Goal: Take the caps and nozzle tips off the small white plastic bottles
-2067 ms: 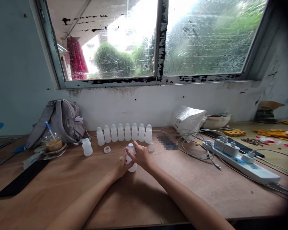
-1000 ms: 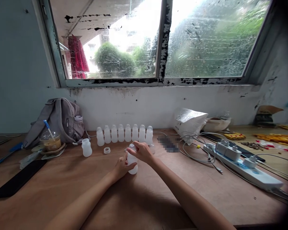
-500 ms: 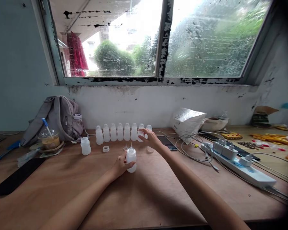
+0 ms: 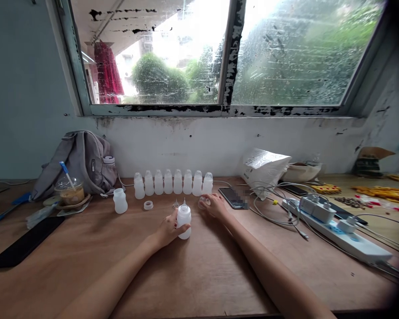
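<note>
My left hand [image 4: 170, 229] is wrapped round a frosted white baby bottle [image 4: 184, 226], which stands upright on the table. Just behind it lie small clear pieces that look like bottle teats [image 4: 176, 204]. My right hand [image 4: 215, 206] is low at the table, its fingers closed round a small clear round cap [image 4: 204, 202], partly hidden by them. Beyond both hands stands a row of several capped baby bottles [image 4: 168, 182]. To the left are a white collar ring [image 4: 148, 205] and an uncapped bottle [image 4: 120, 202].
At left are a grey backpack [image 4: 83, 164], an iced drink cup [image 4: 69, 191] and a black flat object [image 4: 26, 243]. On the right lie a phone [image 4: 232, 197], loose cables [image 4: 269, 210], a white pouch [image 4: 264, 170] and a power strip [image 4: 339, 230] with plugs.
My right hand has moved from the right end of the bottle row down and nearer, onto the clear cap on the table. My left hand keeps hold of its bottle.
</note>
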Demonstrator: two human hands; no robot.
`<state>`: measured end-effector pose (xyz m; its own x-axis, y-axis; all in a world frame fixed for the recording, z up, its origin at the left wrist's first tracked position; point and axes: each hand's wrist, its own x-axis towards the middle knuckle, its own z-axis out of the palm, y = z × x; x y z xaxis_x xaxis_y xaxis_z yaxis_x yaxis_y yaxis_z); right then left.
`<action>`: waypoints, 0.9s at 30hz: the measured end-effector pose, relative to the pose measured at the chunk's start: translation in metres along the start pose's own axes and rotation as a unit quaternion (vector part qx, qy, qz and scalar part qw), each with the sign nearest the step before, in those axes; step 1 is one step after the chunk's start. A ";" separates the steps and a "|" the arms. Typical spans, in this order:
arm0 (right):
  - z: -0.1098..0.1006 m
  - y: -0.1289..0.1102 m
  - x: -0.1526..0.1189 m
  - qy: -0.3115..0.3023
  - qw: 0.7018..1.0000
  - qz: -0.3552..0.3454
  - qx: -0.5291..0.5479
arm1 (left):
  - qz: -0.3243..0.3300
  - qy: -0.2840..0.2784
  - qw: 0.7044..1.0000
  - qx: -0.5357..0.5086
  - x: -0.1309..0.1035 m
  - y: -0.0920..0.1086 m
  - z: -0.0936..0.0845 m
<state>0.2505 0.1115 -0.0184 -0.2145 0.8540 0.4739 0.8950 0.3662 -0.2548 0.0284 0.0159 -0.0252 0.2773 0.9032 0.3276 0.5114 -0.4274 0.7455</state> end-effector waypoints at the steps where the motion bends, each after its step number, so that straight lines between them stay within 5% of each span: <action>1: -0.001 0.001 0.000 0.011 1.000 0.001 -0.004 | 0.006 -0.003 1.000 0.002 -0.001 0.000 0.000; 6: -0.023 -0.018 -0.004 0.087 0.992 -0.063 0.069 | 0.048 0.015 0.999 0.020 -0.003 0.000 0.003; 12: -0.048 -0.086 -0.027 -0.009 0.967 -0.168 0.188 | 0.030 0.070 0.995 0.067 -0.005 0.005 0.008; 16: -0.047 -0.111 -0.039 0.033 0.977 -0.148 0.148 | 0.055 0.110 0.986 0.112 -0.011 0.017 0.003; 21: -0.048 -0.113 -0.041 0.046 0.967 -0.114 0.225 | 0.041 0.000 0.999 -0.008 -0.017 0.042 -0.011; 27: -0.054 -0.119 -0.044 0.035 0.923 -0.051 0.380 | -0.027 -0.047 0.975 -0.214 -0.014 0.050 -0.015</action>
<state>0.1743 0.0107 0.0363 -0.2321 0.7845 0.5750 0.3323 0.6196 -0.7111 0.0384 -0.0173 0.0163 0.3435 0.9074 0.2421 0.1455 -0.3061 0.9408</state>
